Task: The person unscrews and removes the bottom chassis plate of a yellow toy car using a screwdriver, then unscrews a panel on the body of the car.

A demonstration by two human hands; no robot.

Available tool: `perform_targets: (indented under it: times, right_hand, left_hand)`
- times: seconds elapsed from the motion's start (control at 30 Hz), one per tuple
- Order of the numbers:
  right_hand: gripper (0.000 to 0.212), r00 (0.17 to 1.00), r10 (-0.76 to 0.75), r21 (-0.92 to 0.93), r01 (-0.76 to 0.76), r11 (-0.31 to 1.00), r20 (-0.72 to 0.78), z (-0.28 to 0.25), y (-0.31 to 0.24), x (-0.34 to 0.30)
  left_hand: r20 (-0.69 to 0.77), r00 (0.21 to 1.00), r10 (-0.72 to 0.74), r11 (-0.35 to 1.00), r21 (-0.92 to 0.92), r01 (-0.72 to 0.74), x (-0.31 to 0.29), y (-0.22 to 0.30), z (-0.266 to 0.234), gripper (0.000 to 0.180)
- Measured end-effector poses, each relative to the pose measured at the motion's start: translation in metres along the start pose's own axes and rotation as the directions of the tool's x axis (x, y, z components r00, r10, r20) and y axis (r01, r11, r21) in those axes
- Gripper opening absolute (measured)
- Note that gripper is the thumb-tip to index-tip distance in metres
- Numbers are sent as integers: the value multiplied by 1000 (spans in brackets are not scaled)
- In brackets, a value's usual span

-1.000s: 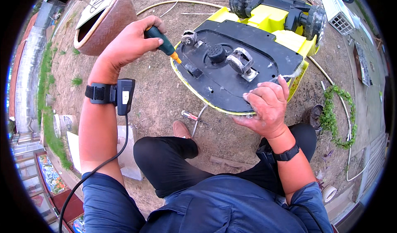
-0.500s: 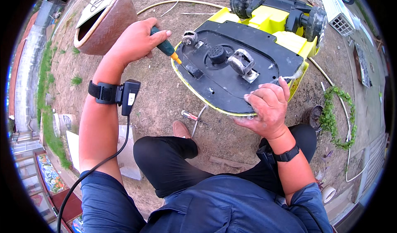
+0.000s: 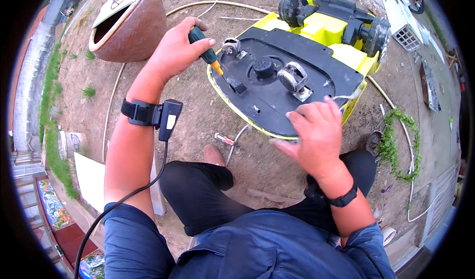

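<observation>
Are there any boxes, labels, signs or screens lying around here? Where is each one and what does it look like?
Label on the wrist device: strapped to the left forearm, a small white rectangle on a black box.
White bucket: on the ground far left by the grass, round, with a dark printed patch.
White crate: top right beyond the yellow machine, boxy, with a grid front.
No screen shows.

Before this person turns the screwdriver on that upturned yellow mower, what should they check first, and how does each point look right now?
1. Left hand has a firm grip on the screwdriver: ok.
2. Screwdriver tip seated in a screw on the black underside: cannot tell.
3. Right hand steadying the mower: ok, resting on its near edge.
4. Fingers away from the tip: ok.
5. Mower lying stable on the dirt: cannot tell.
</observation>
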State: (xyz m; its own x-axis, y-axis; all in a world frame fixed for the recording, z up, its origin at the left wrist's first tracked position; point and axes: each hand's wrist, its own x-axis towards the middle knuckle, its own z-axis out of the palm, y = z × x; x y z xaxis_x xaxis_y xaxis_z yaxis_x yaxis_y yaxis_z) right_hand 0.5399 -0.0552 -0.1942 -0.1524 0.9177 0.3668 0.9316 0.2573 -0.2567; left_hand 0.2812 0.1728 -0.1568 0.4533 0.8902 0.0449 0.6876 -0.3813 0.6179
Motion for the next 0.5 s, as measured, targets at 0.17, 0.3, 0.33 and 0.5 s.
perform_targets:
  times: [0.17,0.3,0.33,0.5]
  right_hand:
    - [47,925,3,-203,80,976,380,24,-70,58]
    - [50,882,86,-383,111,917,463,64,-98,71]
    - [48,884,84,-381,111,918,460,69,-103,71]
    - [41,866,72,-378,140,915,495,83,-120,76]
  left_hand:
    - [-170,976,138,990,27,-136,-11,-23,-5,41]
    - [-224,963,149,984,-66,-167,-32,-36,-6,44]
    - [-203,971,125,978,-138,-154,-40,-38,-9,49]
    - [-236,964,119,908,-367,-202,-51,-69,-2,52]
